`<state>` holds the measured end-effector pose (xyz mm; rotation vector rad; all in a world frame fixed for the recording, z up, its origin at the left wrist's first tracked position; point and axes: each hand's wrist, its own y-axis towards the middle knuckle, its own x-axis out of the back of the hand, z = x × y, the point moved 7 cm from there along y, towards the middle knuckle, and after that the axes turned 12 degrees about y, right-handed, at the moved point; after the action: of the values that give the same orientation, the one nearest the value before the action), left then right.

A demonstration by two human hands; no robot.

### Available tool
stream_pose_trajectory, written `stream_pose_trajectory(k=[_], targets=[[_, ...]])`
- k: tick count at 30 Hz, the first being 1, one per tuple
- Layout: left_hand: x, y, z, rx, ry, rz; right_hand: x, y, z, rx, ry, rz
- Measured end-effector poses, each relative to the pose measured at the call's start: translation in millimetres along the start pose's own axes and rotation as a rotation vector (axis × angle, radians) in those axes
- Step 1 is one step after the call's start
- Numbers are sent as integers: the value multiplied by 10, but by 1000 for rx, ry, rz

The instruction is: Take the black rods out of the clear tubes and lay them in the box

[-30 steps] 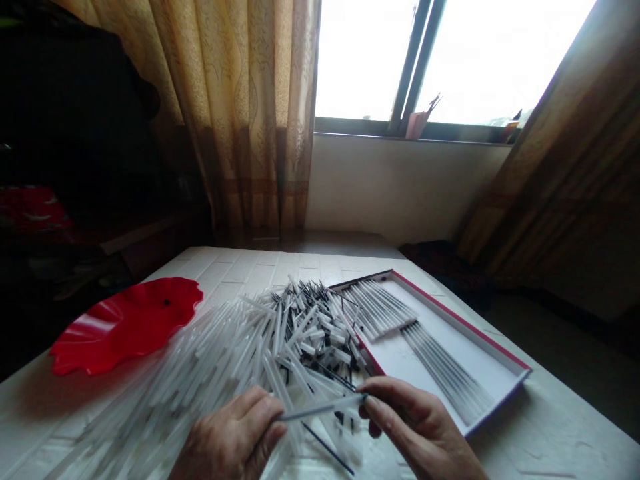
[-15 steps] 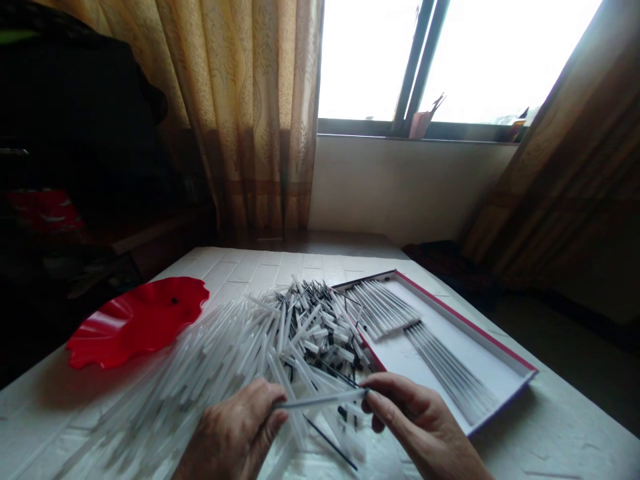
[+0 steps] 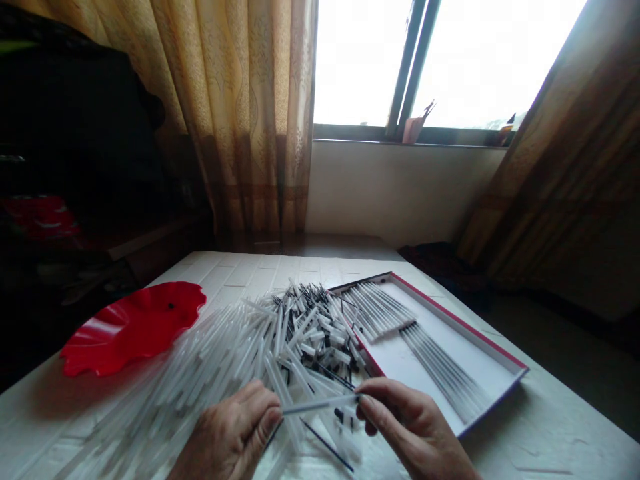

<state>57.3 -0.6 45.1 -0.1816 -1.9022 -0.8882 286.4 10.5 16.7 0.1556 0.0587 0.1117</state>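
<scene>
Pinched on one clear plastic tube: my left hand grips one end and my right hand the other, thumb and fingers closed in each. The tube is held nearly level between the hands, at the near edge of a loose pile of tubes, many with black ends. A thin black rod lies below it, between my hands.

Surface: a white table covering with a brick-like pattern, creased at the near right. Beside the pile on the right sits a shallow white tray with a red edge, its corner touching the pile. It holds two neat rows of sticks, laid side by side. To the left, well apart from the tray, is a wavy red plate, with tubes reaching close to its rim.

Room: a tan patterned curtain hangs beyond the table, and a second curtain is at the right. Between them is a bright window above a pale wall — a small pink holder stands on the sill.
</scene>
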Motion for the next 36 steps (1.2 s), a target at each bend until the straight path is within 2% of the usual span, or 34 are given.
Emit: stream_pose_trajectory(k=[2, 4, 8, 11, 15, 19, 23, 26, 31, 33, 36], targets=[[-23, 7, 37, 30, -18, 42, 53, 5, -21, 26, -52, -23], [-34, 14, 73, 57, -36, 63, 71, 13, -12, 41, -211, 1], [-17, 31, 108, 77, -42, 39, -49, -5, -13, 91, -745, 206], [-9, 51, 86, 64, -33, 33, -122, -45, -124, 72, -1039, 320], [-18, 50, 58, 38, -34, 38, -140, -73, -210, 67, -1161, 360], [-36, 27, 71, 22, -53, 41, -120, -66, -96, 130, -1039, 312], [-45, 37, 71, 22, -57, 50, -69, -42, 132, 198, -694, 170], [-67, 46, 60, 25, -63, 74, -87, -30, 155, 172, -489, 146], [-65, 30, 86, 28, -70, 49, -65, -15, 93, 39, -306, 101], [-44, 21, 148, 67, -79, 25, 42, 2, 138, -11, -204, 16], [-5, 14, 293, 167, -84, 0, 317, 26, 265, -24, -30, -222]])
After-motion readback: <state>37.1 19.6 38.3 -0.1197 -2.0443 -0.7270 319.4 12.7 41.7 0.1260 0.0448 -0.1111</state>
